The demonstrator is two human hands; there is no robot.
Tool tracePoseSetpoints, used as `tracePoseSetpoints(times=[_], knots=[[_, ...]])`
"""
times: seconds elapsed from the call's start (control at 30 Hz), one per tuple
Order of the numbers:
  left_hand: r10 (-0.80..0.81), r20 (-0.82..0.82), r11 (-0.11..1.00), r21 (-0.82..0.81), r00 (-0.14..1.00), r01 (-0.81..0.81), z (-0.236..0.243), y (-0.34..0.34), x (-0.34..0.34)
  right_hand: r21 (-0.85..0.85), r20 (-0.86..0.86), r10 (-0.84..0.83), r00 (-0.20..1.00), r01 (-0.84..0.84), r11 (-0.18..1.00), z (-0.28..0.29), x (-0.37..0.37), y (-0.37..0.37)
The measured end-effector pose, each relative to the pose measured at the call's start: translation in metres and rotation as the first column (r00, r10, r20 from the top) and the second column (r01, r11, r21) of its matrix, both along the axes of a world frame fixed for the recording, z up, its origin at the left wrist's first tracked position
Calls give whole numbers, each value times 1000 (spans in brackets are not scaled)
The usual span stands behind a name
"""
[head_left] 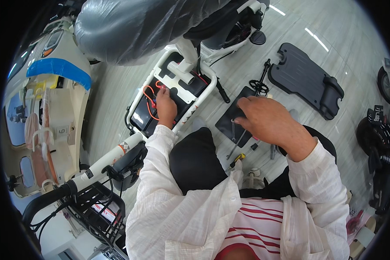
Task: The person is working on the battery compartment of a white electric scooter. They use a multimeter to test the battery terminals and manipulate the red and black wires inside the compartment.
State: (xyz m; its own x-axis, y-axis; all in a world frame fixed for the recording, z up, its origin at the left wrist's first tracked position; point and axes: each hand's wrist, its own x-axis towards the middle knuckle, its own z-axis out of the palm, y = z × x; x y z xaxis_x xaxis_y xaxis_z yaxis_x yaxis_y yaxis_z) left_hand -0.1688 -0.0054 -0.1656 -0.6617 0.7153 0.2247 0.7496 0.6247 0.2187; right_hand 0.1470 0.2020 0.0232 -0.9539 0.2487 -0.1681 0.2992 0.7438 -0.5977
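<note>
My left hand (165, 107) is closed at an orange-red cable (148, 92) over the batteries (152, 125) in the white frame (211, 82) of a two-wheeler. Its fingertips pinch the cable's red end; part of that grip is hidden. My right hand (268, 122) is closed round what looks like a long screwdriver (237, 145), whose thin shaft points down and left. Its pale handle end shows past the knuckles. Below that hand a black mat (228, 122) lies on the floor, with a wrench (233, 130) on it.
A grey plastic-wrapped seat (130, 30) overhangs the frame. Right of the mat lie a crank with a chainring (260, 84) and a black footboard panel (305, 78). A yellow-and-black screwdriver (237, 160) lies near my knee. A handlebar (52, 199) and a cream vehicle (52, 117) stand left.
</note>
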Motion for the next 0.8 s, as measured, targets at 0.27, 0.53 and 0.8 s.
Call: tracePoseSetpoints(times=[0.27,0.53,0.8], knots=[[103,2,946,-308,995,-98,18,-4,18,38,-72,9,997,-6,999,-7,0,-3],[201,394,896,297,897,-331,127,-34,1,80,-127,76,989,-66,995,6,-7,-9],[-273,500,284,858,822,-428,254,-36,84,75,4,169,986,-168,983,2,-10,-35]])
